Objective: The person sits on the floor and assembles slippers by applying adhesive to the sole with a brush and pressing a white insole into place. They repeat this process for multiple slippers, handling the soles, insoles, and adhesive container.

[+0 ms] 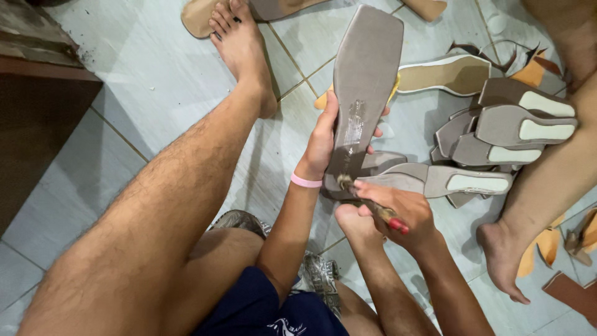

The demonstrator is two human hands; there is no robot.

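Observation:
My left hand (323, 140) grips a long grey shoe sole (364, 81) by its left edge and holds it up over the tiled floor; a shiny wet streak runs down its middle. My right hand (404, 211) is closed around a small brush (367, 198) with a red-tipped handle, and its bristles touch the lower end of the sole. A pink band (306, 181) circles my left wrist. My left leg (186, 186) stretches out across the tiles, and my right foot (351, 221) sits just under the brush hand.
A pile of grey soles with pale heel patches (497, 134) lies at right on the floor. Tan insoles (448, 73) and orange leather scraps (547, 246) lie around. Another person's leg and foot (522, 230) rest at far right. A dark wooden edge (37, 112) stands at left.

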